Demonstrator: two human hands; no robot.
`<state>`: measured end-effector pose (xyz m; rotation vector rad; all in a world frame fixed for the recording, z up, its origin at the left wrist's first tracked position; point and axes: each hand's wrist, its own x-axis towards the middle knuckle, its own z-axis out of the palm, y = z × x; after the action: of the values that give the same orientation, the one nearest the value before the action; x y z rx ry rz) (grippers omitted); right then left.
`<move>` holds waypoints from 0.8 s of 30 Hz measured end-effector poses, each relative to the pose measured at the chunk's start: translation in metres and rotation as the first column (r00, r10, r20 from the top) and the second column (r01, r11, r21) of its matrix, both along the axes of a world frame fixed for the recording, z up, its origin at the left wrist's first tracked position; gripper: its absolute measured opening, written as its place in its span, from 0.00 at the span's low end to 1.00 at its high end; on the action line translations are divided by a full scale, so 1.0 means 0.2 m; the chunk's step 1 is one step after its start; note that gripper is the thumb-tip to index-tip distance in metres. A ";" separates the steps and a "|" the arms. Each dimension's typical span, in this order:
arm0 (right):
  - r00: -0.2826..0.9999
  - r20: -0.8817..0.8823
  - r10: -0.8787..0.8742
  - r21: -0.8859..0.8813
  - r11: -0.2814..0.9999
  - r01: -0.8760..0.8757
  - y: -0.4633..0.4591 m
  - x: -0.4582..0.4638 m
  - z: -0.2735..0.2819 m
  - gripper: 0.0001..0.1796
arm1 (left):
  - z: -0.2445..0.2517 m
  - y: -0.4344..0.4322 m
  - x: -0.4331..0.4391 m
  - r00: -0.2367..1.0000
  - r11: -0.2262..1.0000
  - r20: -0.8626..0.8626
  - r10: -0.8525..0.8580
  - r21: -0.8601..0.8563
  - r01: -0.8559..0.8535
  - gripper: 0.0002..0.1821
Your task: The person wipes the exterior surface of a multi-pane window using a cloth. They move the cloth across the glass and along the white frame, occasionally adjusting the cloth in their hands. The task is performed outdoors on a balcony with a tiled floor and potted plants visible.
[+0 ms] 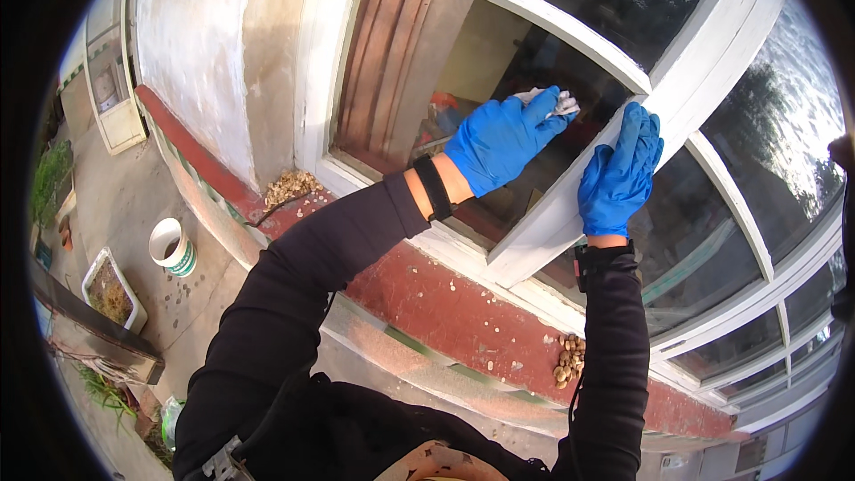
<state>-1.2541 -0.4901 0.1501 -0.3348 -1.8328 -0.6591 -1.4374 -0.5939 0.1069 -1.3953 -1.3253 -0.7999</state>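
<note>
My left hand (505,140), in a blue glove, presses a crumpled whitish cloth (566,104) against a window pane (494,47) near its right side. My right hand (620,170), gloved in the same blue, rests flat on the white window frame post (708,57), fingers together and pointing up, with no object visible in it. The white frame surrounds the dark, reflecting panes. Behind the glass show a reddish-brown curtain or panel and a red item, not clear.
Below the window runs a red sill (427,294) with a pile of walnut-like nuts (569,361) and a heap of pale dried bits (291,188). A white bucket (172,247) and a planter (115,290) stand on the concrete ground at left.
</note>
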 end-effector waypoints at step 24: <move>1.000 -0.028 0.000 0.059 0.998 0.002 -0.03 -0.03 0.00 0.42 | -0.36 -0.07 0.16 0.981 0.991 0.176 -0.084 -0.084 0.100 0.36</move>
<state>-1.2606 -0.4954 0.1511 -0.3047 -1.7827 -0.7040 -1.4051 -0.6070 0.0356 -1.4967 -1.4539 -0.9492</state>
